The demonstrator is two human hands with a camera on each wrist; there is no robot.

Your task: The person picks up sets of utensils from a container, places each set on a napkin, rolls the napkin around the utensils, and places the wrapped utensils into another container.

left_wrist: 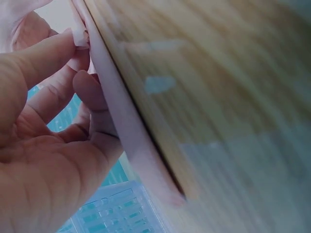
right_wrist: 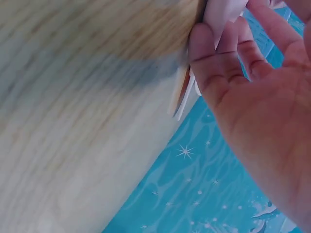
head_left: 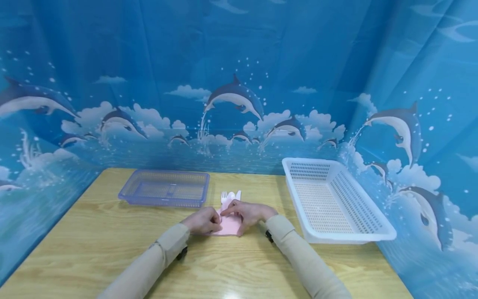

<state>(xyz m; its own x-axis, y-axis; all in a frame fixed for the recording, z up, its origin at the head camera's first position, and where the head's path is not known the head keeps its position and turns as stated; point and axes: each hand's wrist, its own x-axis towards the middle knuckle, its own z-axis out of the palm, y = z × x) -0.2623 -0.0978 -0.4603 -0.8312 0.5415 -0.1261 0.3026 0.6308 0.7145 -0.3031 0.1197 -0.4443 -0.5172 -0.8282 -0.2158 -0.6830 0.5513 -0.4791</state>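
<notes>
A folded pink napkin, cloth or paper I cannot tell, lies on the table with a fork, a spoon and a knife sticking out past its far edge. My left hand pinches a small part of it between thumb and forefinger; the left wrist view shows this pinch close up. From the right, my right hand grips the napkin near the left fingertips. Its outer fingers rest at the napkin's edge. Most of the cutlery's length is hidden by the hands and napkin.
Behind and left of the hands stands a see-through purple basket. A larger white slotted basket stands on the right of the wooden table. A blue dolphin-print curtain hangs around the table's back and sides.
</notes>
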